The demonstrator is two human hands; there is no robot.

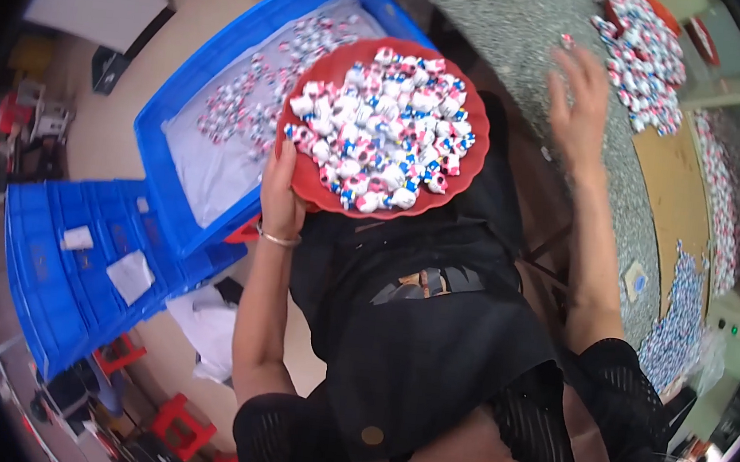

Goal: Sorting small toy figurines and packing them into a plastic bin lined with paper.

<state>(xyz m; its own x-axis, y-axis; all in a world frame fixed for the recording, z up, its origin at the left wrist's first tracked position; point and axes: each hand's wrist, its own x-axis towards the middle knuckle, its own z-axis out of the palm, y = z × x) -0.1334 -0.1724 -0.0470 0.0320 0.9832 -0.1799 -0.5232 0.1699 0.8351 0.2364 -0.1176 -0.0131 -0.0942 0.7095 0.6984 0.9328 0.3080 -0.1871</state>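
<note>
My left hand grips the near-left edge of a red scalloped plate, thumb up on its rim. Heaped on the plate are many small white figurines with pink and blue parts. My right hand is over the speckled grey table with its fingers spread and nothing held. A single small figurine lies just beyond its fingertips. To the right of that hand, a pile of similar figurines spills from a red container.
On the left stands a blue crate lined with white sheeting, figurines scattered inside. Stacked blue crates are nearer. Cardboard and a heap of small blue-and-white pieces lie along the table's right, beside a machine with lit buttons. Red stools stand lower left.
</note>
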